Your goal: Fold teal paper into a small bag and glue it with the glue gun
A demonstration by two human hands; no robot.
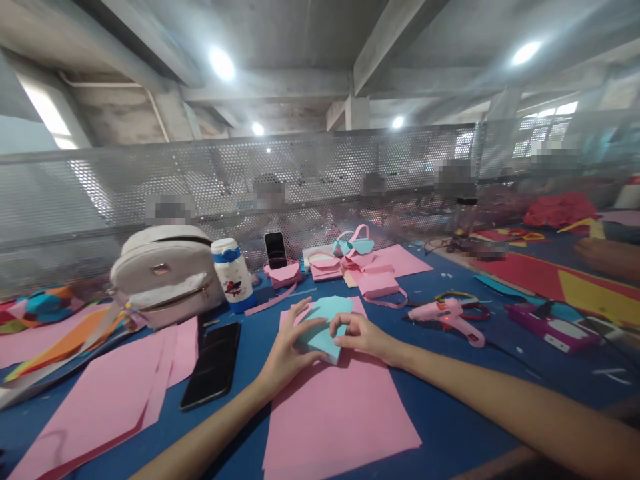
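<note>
A light blue folded paper piece [327, 317], like a small box or pouch, lies on a pink paper sheet [335, 413] in front of me. My left hand [293, 337] grips its left side, with the thumb at the near edge and the fingers stretched along the far side. From the right, my right hand [365, 337] pinches its near right part with thumb and curled fingers. Beyond my hands lie small pink paper bags [379, 285] with strip handles, one of them with a blue flap.
A pink glue gun [447, 315] and scissors lie to the right, near a purple device [553, 327]. On the left are a black phone [213, 367], pink sheets [107, 393], a white backpack [165, 273] and a bottle [233, 277]. A perforated metal screen [310, 180] stands behind. Another person's hand shows at far right.
</note>
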